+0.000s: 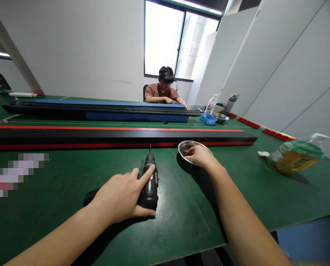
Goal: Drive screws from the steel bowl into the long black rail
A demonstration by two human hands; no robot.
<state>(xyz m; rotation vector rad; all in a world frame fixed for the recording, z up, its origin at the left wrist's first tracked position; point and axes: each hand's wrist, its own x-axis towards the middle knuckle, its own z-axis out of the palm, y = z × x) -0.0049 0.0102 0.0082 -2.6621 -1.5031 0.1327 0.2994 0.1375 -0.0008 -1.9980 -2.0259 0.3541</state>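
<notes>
My left hand (123, 194) is closed around a black cordless drill (149, 188) that lies on its side on the green table. The drill's bit points away from me, toward a long black bar with red edges (120, 137). My right hand (200, 155) reaches into a round metal bowl (181, 148), its fingers bent together over small dark pieces at the bottom. The fingertips are partly hidden, so whatever they pinch cannot be made out.
Behind the bar lies a stack of long blue and black bars (109, 107). A large plastic bottle (295, 157) stands at the right. Farther back are a blue basket (208, 119), another metal bowl (221, 117) and a clear bottle (211, 104). A person (165, 90) sits across the table.
</notes>
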